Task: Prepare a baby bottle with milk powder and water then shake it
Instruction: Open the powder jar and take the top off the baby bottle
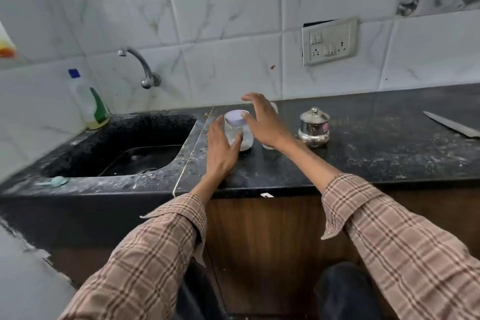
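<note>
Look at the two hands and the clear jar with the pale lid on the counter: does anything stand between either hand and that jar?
Nothing visible does. The left hand already touches the jar on its left side, and the right hand hovers open at its lid. The steel pot stands off to the right.

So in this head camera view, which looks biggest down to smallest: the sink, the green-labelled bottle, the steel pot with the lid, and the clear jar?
1. Sink, by far.
2. Green-labelled bottle.
3. Clear jar and steel pot: these look alike, and hands partly hide the jar, so I won't rank them.
</note>
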